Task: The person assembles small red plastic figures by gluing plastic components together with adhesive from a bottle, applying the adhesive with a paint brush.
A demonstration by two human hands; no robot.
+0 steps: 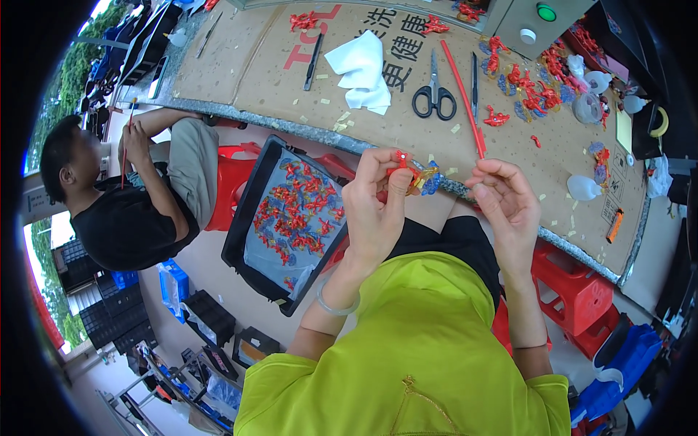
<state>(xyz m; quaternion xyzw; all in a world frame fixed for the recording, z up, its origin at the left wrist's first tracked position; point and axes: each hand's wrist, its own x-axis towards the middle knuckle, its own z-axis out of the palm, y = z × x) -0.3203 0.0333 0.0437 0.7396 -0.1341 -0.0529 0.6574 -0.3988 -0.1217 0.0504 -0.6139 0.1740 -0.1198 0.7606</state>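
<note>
1. Between the thumb and fingers of my left hand (374, 211), pinched, I have a small red, yellow and blue figurine (429, 182), its blue end pointing toward my right fingers.
2. As for progress, I judge this piece to be mid-handling. Left of and below my left fingers, a dark tray (256, 285) holds a crowd of similar figurines (298, 211). Beyond my right fingers, more loose pieces (534, 94) lie on the cardboard-covered bench (392, 131). Which are finished and which remain, I cannot tell.
3. My left forearm rises from the lower edge, a pale bracelet (336, 311) at the wrist, the hand upright at the bench's near edge with the thumb on its right side.
4. My right hand (509, 207) is raised just beside it, apart from the figurine, its fingers curled toward the thumb and the palm partly upward. Whether those fingertips grip anything small, I cannot tell.
5. Just past my right fingertips is the near end of a long red stick (462, 94); contact is unclear. Farther off, beyond both sets of fingers, lie dark-handled scissors (434, 94) and a white cloth (361, 69).
</note>
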